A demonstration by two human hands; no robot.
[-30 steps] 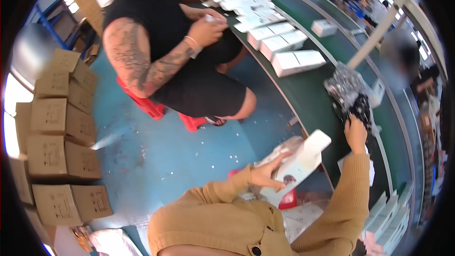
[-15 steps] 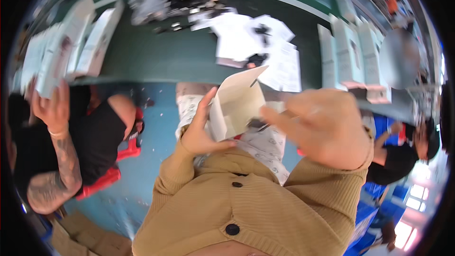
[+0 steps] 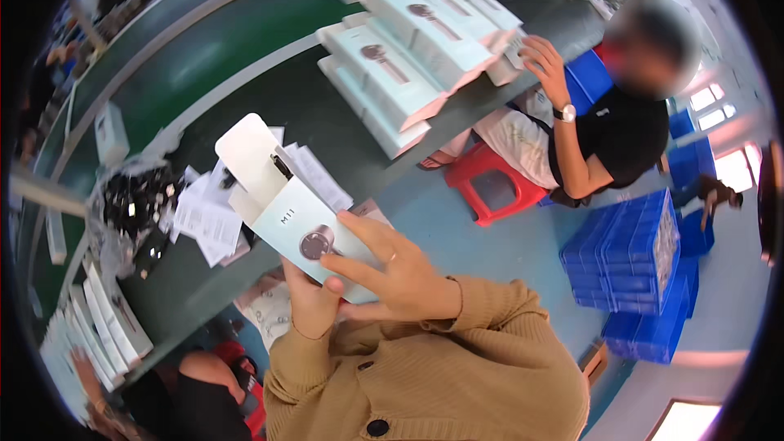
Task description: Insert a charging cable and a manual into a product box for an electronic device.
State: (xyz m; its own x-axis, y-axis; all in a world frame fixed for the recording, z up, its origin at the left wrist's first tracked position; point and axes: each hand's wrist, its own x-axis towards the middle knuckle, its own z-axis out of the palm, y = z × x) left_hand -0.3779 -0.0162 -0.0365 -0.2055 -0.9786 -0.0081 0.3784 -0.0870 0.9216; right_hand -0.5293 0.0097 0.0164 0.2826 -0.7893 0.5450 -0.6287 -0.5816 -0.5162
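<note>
Pale teal carton (image 3: 306, 233) up off the bench (image 3: 245, 73), mid-air at centre frame, top flap open and tilted toward 11 o'clock. Left hand (image 3: 310, 302) cupped under the lower end, grasping from below; right hand (image 3: 400, 273) wrapped over the printed face, fingers (image 3: 359, 233) spread across it, thumb side hidden. Dark item just visible at the open mouth, not clearly seated. Risks, as judged: contents sliding out of the open flap if tilted further toward 11; flap creasing or tearing if pushed shut over a part sticking up; grip mostly on the lower half, so top end free to swing and clip the bench edge. Loose paper leaflets (image 3: 208, 216) at 9 o'clock on the bench, easy to sweep onto the floor with an elbow. Clear bag of small dark parts (image 3: 135, 208) further out at 9, near the edge too. Stack of finished cartons (image 3: 408, 57) at 12 to 1 o'clock, overhanging the bench edge beside a co-worker's hand (image 3: 543, 61); a knock there likely topples several. Blue crates (image 3: 637, 269) at 3 o'clock, well apart.
</note>
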